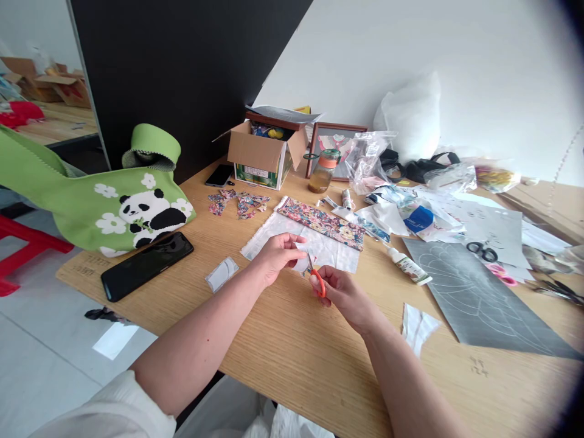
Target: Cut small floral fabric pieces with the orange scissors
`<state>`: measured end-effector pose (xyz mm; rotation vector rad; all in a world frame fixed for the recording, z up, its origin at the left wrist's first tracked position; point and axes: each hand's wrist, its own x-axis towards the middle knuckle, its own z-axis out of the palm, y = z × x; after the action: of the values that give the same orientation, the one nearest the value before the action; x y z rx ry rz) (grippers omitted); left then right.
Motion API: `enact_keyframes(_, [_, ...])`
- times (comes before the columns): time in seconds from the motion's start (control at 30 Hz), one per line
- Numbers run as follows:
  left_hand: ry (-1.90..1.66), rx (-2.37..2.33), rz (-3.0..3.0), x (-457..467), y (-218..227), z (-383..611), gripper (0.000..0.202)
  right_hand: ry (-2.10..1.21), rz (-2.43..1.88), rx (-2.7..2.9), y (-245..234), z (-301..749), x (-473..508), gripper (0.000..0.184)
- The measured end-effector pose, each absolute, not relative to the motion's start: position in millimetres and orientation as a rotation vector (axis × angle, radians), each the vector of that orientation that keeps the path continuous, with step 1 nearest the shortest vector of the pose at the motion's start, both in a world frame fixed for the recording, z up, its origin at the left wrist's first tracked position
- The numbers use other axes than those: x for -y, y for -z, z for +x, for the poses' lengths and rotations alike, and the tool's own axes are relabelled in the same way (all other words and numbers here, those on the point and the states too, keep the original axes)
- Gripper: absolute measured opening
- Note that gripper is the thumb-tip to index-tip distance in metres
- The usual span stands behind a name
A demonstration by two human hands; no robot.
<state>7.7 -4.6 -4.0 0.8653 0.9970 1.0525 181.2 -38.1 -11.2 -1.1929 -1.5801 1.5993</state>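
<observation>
My left hand (276,257) pinches a small white piece of fabric (301,258) just above the wooden table (292,347). My right hand (342,293) is closed round small orange-handled scissors (318,281), whose blades point up into that piece. Right behind my hands lies a white sheet of backing (335,252) with a strip of floral fabric (322,222) along its far edge. Several cut floral scraps (238,204) lie further left.
A black phone (146,265) and a green panda bag (114,210) sit at the left. A cardboard box (263,153), a jar (323,171), a glue bottle (407,264), a grey pattern sheet (474,298), black scissors (482,250) and plastic bags crowd the back and right.
</observation>
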Motion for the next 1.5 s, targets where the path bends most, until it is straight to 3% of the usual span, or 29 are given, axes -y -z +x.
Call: enact_keyframes(1.5, [-0.973, -0.962, 0.863, 3.9, 5.8, 6.3, 0.040, -1.590, -1.184, 1.595, 8.5, 179.8, 38.4, 0.050])
